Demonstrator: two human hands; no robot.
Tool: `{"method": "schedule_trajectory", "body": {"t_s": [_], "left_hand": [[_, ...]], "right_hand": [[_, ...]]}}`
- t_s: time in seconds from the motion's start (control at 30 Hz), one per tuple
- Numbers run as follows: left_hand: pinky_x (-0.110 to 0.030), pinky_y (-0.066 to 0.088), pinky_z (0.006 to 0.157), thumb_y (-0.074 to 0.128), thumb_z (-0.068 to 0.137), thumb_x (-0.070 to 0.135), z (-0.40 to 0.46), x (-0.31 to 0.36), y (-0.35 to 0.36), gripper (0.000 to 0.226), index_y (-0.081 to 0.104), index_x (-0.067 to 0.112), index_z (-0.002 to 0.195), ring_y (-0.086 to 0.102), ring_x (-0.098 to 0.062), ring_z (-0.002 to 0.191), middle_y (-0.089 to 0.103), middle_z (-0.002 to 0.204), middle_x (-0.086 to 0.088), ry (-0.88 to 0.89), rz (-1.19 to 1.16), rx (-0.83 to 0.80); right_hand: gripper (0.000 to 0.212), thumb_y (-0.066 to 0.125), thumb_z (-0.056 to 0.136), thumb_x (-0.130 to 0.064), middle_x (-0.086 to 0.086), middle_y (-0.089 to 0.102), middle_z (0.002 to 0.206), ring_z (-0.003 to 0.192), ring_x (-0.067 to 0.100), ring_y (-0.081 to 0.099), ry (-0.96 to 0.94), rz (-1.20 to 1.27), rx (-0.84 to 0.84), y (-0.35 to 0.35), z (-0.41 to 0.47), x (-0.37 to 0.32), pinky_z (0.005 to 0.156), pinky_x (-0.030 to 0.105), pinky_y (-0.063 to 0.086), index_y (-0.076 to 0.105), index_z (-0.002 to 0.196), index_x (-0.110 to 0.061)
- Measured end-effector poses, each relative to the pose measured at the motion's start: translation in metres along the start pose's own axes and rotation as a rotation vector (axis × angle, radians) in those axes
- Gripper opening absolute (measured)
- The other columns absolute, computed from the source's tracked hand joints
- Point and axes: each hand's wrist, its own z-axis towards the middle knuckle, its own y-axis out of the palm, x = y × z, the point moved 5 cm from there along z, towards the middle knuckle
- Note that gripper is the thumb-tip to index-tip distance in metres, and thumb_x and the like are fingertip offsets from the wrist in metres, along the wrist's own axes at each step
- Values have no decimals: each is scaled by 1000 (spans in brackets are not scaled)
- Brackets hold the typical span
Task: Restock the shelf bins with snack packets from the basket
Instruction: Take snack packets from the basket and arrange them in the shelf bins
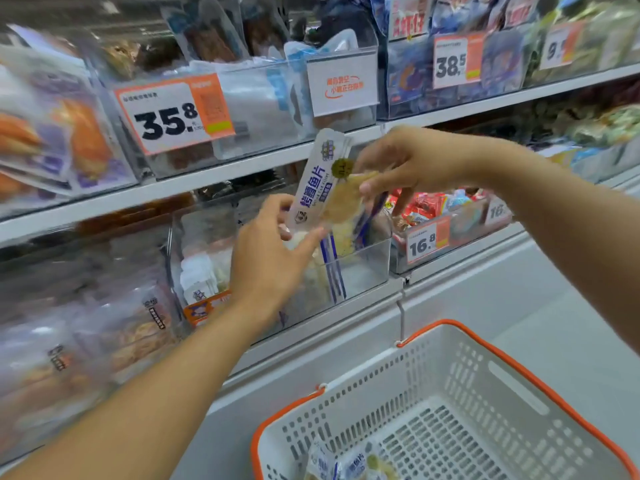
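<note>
Head view: you are looking down at a shelf front and a basket
Snack packet [320,183]: you are holding it tilted above the clear bin [360,268] on the lower shelf
Right hand [408,168]: your fingers are pinching the packet's upper right edge
Left hand [273,261]: your fingers are curling round the packet's lower end, at the bin's mouth
Basket [446,410]: it is sitting lower right, white with an orange rim, a few more packets [349,465] lying in its near corner
Price tags: 35.8 [173,114] is showing above, 16.8 [427,240] to the right

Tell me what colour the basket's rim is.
Orange, on a white basket; the head view shows it clearly.
</note>
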Motion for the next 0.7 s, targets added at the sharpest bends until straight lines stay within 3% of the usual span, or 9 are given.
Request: {"method": "schedule_trajectory", "body": {"t_s": [0.07,0.17,0.27,0.33,0.43,0.57,0.63,0.7], "left_hand": [[-36,47,90,63,87,55,4,-11,-7,60,47,25,136,54,-20,117,61,125,5,28,360,-2],[-41,37,102,46,93,62,2,-29,4,65,40,23,145,44,-25,130,52,141,-1,58,627,-177],[-41,33,107,34,95,64,4,-39,15,67,36,23,149,42,-23,135,47,149,1,109,745,-292],[-40,32,107,30,96,65,5,-39,19,67,35,24,149,43,-23,134,47,148,0,117,785,-332],[-40,34,105,27,96,66,5,-40,19,68,37,24,148,48,-22,129,51,144,1,129,807,-354],[-38,36,100,26,95,66,3,-42,19,65,40,24,142,52,-21,122,55,137,4,125,838,-373],[-37,37,94,28,96,65,3,-42,19,57,46,24,131,54,-21,115,59,128,4,130,840,-364],[-36,37,90,29,96,65,2,-42,19,52,49,24,122,55,-20,109,61,119,4,143,840,-351]], "right_hand": [[19,67,94,-21,-5,70,91,76,2,63,-38,-329,140,-18,4,-9,69,22,51,69,111,-12],[34,71,91,-21,0,56,97,96,24,59,3,-592,265,-24,15,-5,82,31,43,64,125,-20],[16,72,88,-18,7,59,88,93,34,61,-5,-619,277,-5,34,3,75,35,44,67,103,-14],[10,71,88,-17,7,54,81,88,35,59,-40,-629,306,3,46,2,70,33,39,62,90,-12],[17,74,87,-20,5,50,84,85,29,52,-40,-572,329,-1,61,-5,72,32,37,69,102,-15],[29,77,82,-17,5,69,92,84,26,66,91,-614,178,15,78,10,80,39,57,72,111,-14],[32,79,81,-17,7,70,104,92,27,67,137,-597,122,31,84,26,84,42,57,71,111,-13],[29,83,77,-20,6,66,104,95,28,64,170,-632,85,47,86,39,77,38,54,68,103,-17]]}}
